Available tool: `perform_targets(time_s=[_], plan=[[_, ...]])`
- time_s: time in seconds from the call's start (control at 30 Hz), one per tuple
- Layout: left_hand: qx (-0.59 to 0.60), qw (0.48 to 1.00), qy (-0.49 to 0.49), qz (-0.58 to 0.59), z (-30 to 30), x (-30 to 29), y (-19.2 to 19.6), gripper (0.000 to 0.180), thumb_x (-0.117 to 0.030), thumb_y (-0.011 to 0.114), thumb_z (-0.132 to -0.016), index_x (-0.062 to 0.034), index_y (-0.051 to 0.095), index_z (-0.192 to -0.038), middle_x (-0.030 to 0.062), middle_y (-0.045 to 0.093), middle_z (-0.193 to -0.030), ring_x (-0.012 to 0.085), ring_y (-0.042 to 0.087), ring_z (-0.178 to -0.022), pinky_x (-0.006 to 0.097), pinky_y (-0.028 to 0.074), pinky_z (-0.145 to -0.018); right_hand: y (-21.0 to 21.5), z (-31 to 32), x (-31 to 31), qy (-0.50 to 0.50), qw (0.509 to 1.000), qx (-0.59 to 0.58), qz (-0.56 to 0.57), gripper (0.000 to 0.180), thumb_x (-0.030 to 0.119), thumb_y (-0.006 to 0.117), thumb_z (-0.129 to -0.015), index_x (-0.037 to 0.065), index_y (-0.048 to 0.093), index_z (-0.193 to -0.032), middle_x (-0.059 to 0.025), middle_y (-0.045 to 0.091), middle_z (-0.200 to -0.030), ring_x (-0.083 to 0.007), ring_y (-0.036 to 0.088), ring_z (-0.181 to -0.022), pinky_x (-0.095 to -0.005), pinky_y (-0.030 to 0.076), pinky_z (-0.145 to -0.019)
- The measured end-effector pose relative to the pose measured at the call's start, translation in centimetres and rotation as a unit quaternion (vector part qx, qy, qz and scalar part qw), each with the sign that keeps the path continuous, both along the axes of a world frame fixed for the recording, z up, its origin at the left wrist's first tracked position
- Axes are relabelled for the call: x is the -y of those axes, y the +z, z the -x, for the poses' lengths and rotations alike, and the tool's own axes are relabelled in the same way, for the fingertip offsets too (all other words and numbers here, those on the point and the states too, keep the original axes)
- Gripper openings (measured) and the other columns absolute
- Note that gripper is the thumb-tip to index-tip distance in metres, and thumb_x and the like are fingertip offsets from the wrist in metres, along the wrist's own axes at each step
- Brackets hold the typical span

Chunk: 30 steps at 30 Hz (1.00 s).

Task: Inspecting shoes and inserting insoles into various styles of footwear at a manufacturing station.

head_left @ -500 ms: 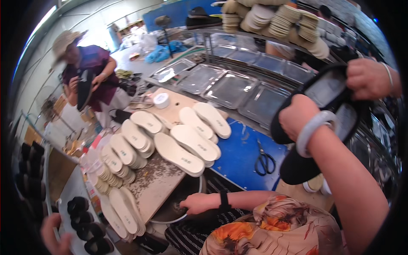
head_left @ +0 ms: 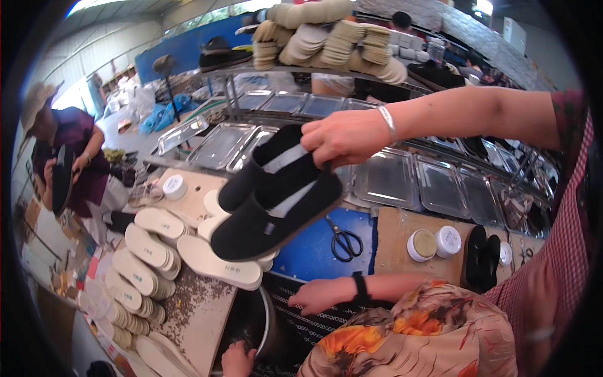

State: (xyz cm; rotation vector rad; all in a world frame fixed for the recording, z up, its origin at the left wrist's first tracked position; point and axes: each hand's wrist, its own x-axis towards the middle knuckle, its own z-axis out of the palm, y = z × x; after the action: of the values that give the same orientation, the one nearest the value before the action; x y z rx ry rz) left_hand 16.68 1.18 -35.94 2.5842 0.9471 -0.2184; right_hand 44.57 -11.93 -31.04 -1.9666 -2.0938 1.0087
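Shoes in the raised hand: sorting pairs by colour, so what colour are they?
Black shoes, pale strip inside each; head view.

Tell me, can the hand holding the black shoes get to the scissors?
Probably not yet: the right hand is full, gripping the black shoes. The scissors lie uncovered on the blue mat just below.

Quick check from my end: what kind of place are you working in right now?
Most likely a shoe-making workshop. The right hand holds a pair of black cloth shoes over a bench lined with white soles, more soles are stacked on the upper shelf, and metal trays fill the rack behind.
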Motion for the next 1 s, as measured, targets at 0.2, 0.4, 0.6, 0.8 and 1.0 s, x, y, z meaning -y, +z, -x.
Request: perform_targets(time_s=[0.2,0.4,0.6,0.8,1.0], plan=[[0.12,0.989,0.09,-0.012,2.5,-0.4,-5.8,0.042,-0.034,0.064,-0.076,-0.0016,0.058,-0.102,0.0195,0.059,-0.093,0.0362,0.058,-0.084,0.043,0.047,-0.072,10.2,1.8,-1.2,0.049,0.966,-0.193,-0.165,0.026,0.017,0.056,-0.082,0.006,0.058,-0.105,-0.0121,0.062,-0.089,-0.0303,0.06,-0.08,-0.0366,0.048,-0.071],[0.114,0.982,0.149,-0.015,2.7,0.5,-7.5,0.039,-0.044,0.051,-0.084,-0.0082,0.064,-0.094,0.0114,0.065,-0.086,0.0289,0.062,-0.079,0.039,0.049,-0.068,14.0,1.6,-12.7,0.057,0.867,-0.102,-0.484,0.015,0.006,0.06,-0.076,0.005,0.061,-0.091,-0.0095,0.06,-0.079,-0.0263,0.06,-0.071,-0.0332,0.048,-0.062],[0.144,0.973,0.17,-0.067,3.0,0.8,-8.2,0.036,-0.042,0.053,-0.083,-0.0092,0.065,-0.09,0.01,0.063,-0.08,0.0281,0.062,-0.072,0.038,0.05,-0.063,12.7,4.2,-27.2,-0.03,0.861,0.064,-0.504,0.02,0.014,0.059,-0.077,0.005,0.059,-0.094,-0.0122,0.058,-0.092,-0.0292,0.057,-0.087,-0.0384,0.047,-0.075],[0.15,0.97,0.168,-0.087,2.9,0.3,-8.4,0.033,-0.041,0.057,-0.08,-0.0098,0.064,-0.088,0.0092,0.062,-0.074,0.027,0.062,-0.066,0.037,0.05,-0.057,7.5,0.4,-44.2,-0.107,0.881,0.152,-0.436,0.033,0.015,0.059,-0.073,0.004,0.054,-0.104,-0.013,0.053,-0.106,-0.033,0.049,-0.103,-0.0412,0.043,-0.086],[0.169,0.965,0.179,-0.085,1.3,0.0,-5.7,0.03,-0.034,0.056,-0.083,-0.0061,0.064,-0.09,0.0109,0.063,-0.077,0.0269,0.061,-0.065,0.034,0.05,-0.056,2.5,-4.9,-51.5,-0.104,0.921,0.247,-0.284,0.038,0.017,0.049,-0.077,0.007,0.054,-0.114,-0.0146,0.05,-0.12,-0.0303,0.046,-0.112,-0.0413,0.042,-0.09]])
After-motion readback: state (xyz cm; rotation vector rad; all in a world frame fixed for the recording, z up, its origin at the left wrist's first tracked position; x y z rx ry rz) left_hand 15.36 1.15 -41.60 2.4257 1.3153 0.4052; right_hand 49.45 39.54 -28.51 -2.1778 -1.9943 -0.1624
